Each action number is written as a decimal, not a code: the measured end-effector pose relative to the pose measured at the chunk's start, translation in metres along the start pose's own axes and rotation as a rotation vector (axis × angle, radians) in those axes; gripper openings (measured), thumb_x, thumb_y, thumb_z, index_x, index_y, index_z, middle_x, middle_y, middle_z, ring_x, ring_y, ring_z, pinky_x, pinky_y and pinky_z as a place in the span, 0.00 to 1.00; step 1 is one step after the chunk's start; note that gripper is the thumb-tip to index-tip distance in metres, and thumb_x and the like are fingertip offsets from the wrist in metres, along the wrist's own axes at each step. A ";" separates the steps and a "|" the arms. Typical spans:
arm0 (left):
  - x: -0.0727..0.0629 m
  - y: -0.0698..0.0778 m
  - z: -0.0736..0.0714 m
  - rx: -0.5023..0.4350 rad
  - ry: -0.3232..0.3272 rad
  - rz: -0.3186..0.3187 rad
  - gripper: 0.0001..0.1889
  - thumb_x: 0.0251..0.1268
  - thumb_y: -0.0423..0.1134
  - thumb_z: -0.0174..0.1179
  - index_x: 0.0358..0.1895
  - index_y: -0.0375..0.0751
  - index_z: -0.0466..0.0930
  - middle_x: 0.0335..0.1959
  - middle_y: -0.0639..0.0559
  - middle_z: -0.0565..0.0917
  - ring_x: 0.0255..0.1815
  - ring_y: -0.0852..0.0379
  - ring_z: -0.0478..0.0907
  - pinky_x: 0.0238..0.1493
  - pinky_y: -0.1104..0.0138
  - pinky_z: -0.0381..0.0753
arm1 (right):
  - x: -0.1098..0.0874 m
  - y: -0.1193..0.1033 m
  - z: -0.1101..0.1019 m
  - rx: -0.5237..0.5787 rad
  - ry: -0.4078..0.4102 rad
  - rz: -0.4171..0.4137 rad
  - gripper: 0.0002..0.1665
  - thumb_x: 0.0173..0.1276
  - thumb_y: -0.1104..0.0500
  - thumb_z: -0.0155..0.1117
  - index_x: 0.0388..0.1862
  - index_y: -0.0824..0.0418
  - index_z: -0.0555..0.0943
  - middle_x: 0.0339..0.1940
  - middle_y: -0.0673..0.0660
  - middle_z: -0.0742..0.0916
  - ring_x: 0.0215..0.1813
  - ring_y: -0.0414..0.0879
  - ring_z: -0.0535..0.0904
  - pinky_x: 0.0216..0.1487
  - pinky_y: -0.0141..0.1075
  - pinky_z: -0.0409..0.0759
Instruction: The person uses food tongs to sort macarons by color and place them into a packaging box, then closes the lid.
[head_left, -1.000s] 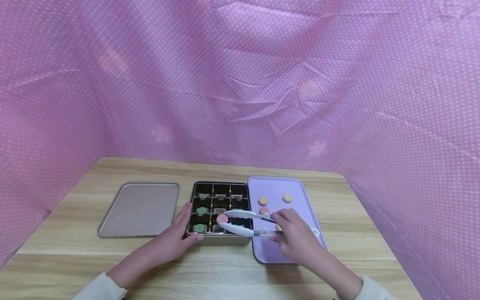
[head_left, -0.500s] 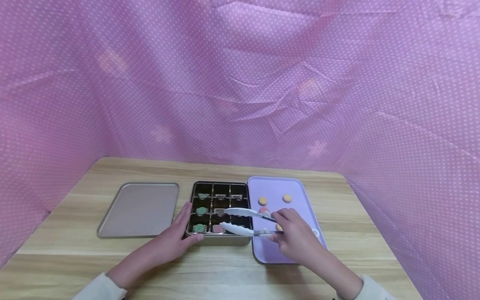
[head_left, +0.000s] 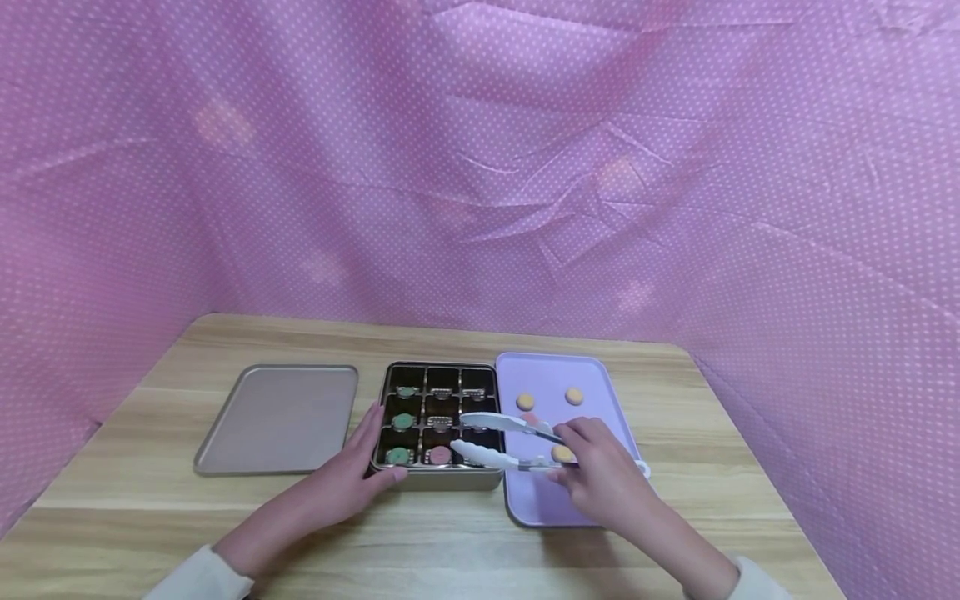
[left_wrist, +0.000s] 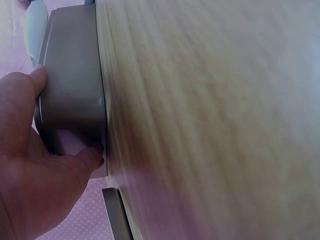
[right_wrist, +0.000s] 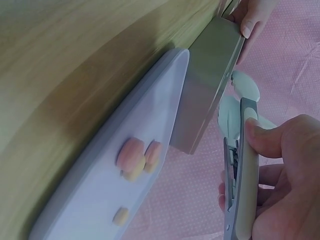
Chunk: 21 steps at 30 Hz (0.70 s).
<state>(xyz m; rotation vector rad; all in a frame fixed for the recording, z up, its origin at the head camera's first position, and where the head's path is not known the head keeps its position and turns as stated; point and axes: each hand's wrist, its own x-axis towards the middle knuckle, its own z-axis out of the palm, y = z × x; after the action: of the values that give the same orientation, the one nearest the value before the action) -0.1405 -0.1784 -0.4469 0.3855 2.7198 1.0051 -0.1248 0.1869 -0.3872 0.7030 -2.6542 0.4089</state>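
Observation:
My left hand (head_left: 347, 477) holds the front left corner of a dark metal tin box (head_left: 457, 481), thumb at the front rim and fingers along the left side. The box is divided into compartments. Green macarons (head_left: 399, 456) lie in its left column, and a pink macaron (head_left: 440, 455) sits in the front middle compartment. My right hand (head_left: 603, 471) grips tongs (right_wrist: 247, 170) with white scalloped tips, spread apart over the right part of the box with nothing between them. The tips partly hide the right-hand compartments.
A lilac tray (head_left: 543, 504) stands right of the box, bearing yellow macarons (head_left: 573, 396) and pink macarons (right_wrist: 131, 155). To the left lies a flat metal lid (head_left: 281, 421). Pink dotted cloth (head_left: 480, 208) hangs around the wooden table (head_left: 360, 550).
The pink macaron has left the tongs and dropped into the front middle compartment. The tongs have opened and shifted slightly right with my right hand. My left hand has stayed put.

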 end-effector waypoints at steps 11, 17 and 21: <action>0.000 0.002 -0.001 -0.015 -0.005 -0.004 0.57 0.66 0.73 0.51 0.82 0.49 0.24 0.83 0.47 0.27 0.80 0.32 0.46 0.77 0.38 0.50 | -0.014 0.012 -0.011 0.007 -0.014 0.090 0.32 0.48 0.54 0.85 0.51 0.65 0.84 0.44 0.53 0.85 0.47 0.45 0.78 0.46 0.43 0.84; 0.000 0.001 0.000 -0.018 -0.008 -0.008 0.58 0.66 0.73 0.51 0.82 0.50 0.24 0.83 0.47 0.27 0.80 0.32 0.46 0.77 0.39 0.50 | -0.027 0.021 -0.019 -0.009 0.018 0.117 0.31 0.48 0.59 0.85 0.51 0.65 0.84 0.45 0.53 0.84 0.47 0.45 0.78 0.45 0.44 0.83; 0.000 0.001 0.000 -0.016 -0.008 -0.009 0.58 0.65 0.73 0.51 0.82 0.51 0.23 0.83 0.47 0.27 0.80 0.32 0.46 0.77 0.38 0.49 | -0.036 0.027 -0.023 -0.025 0.040 0.121 0.32 0.46 0.60 0.85 0.51 0.67 0.84 0.45 0.54 0.85 0.47 0.46 0.79 0.46 0.46 0.83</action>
<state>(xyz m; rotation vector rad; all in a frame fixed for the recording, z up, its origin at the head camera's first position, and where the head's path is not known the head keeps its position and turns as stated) -0.1404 -0.1779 -0.4467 0.3741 2.7026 1.0199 -0.1036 0.2333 -0.3868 0.5228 -2.6670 0.4170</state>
